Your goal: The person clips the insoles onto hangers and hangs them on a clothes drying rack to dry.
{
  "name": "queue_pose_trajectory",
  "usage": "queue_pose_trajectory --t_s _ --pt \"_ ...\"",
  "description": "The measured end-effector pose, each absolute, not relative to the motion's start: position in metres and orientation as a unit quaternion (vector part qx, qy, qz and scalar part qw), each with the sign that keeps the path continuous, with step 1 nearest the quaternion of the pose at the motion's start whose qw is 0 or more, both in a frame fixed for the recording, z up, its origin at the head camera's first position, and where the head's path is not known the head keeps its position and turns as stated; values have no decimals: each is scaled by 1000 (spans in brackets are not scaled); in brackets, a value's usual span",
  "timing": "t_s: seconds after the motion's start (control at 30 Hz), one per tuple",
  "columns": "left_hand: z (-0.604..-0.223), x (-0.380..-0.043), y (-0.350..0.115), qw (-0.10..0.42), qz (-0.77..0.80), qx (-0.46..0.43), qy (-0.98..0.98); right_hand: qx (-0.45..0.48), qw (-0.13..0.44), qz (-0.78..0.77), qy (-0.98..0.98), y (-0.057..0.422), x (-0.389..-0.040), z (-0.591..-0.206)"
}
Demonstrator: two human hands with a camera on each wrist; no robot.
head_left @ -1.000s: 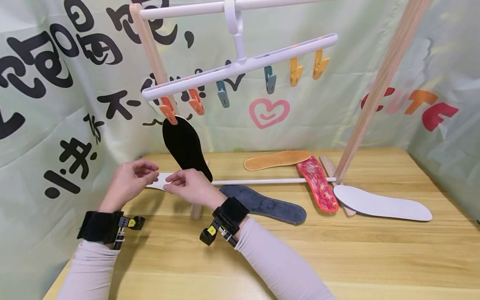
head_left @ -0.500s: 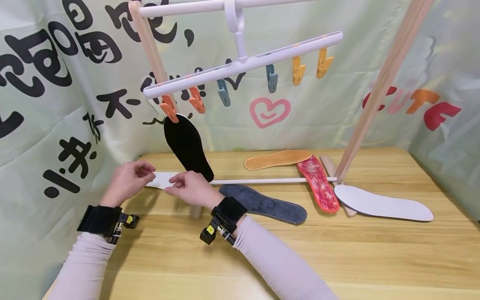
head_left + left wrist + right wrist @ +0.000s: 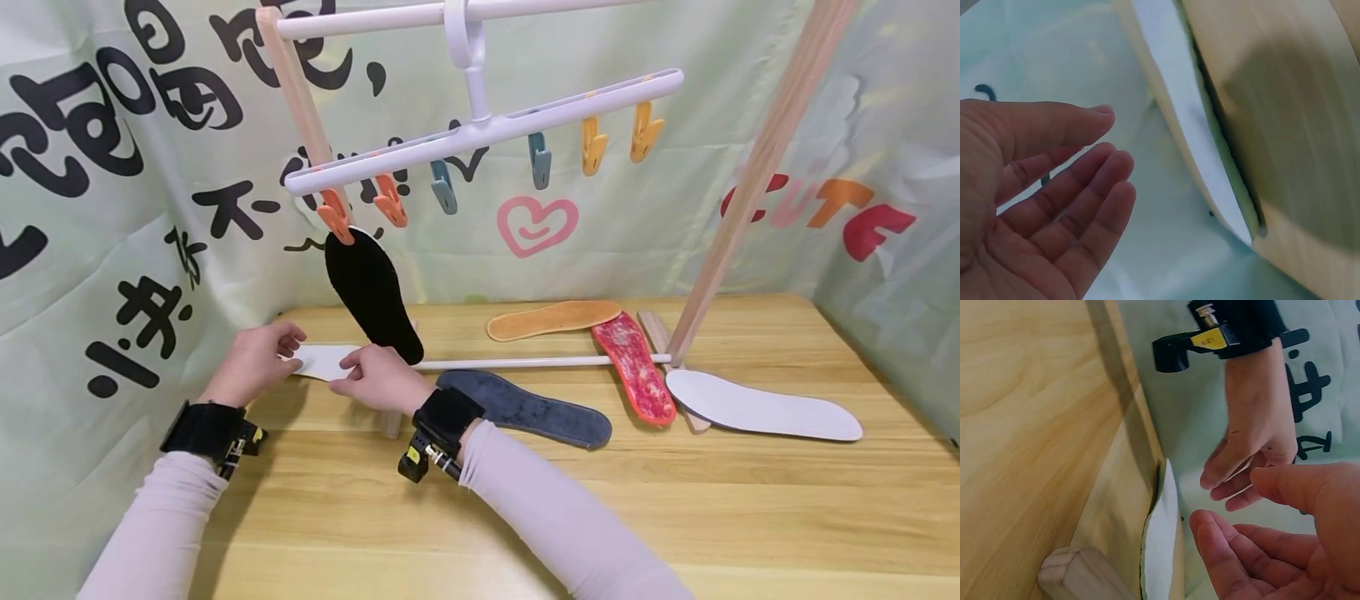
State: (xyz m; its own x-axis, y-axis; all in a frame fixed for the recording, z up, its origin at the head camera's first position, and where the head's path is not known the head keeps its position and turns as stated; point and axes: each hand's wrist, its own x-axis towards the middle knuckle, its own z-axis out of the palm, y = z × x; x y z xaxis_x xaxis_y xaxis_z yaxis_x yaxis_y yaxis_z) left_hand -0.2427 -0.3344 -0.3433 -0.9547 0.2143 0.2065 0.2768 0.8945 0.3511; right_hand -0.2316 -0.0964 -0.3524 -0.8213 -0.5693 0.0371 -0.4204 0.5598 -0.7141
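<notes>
A white insole (image 3: 324,362) lies on the table at the left, between my two hands in the head view. Its green underside edge shows in the left wrist view, where the insole (image 3: 1194,119) lies apart from the fingers. My left hand (image 3: 251,362) hovers at its left end, thumb and loosely bent fingers spaced, holding nothing. Over its right end is my right hand (image 3: 386,379); the right wrist view shows a gap between thumb and fingers with nothing held. A black insole (image 3: 371,292) hangs behind from an orange clip (image 3: 335,218) on the white hanger (image 3: 480,132).
Other clips, orange, blue and yellow (image 3: 593,146), hang along the hanger. A dark blue insole (image 3: 525,408), a tan one (image 3: 555,320), a red one (image 3: 636,367) and another white one (image 3: 765,407) lie around the wooden rack's base. The rack's low bar (image 3: 517,363) crosses the table.
Both hands have shifted slightly; the left has drawn a little left and its thumb and fingers have spread wider. More of the white insole shows between the hands than a second ago.
</notes>
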Motion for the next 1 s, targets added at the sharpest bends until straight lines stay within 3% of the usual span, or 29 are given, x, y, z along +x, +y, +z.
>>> queue_pose_trajectory --t_s 1.0 --pt "-358 -271 -328 41 -51 -199 -978 -297 75 -294 905 -113 -241 -366"
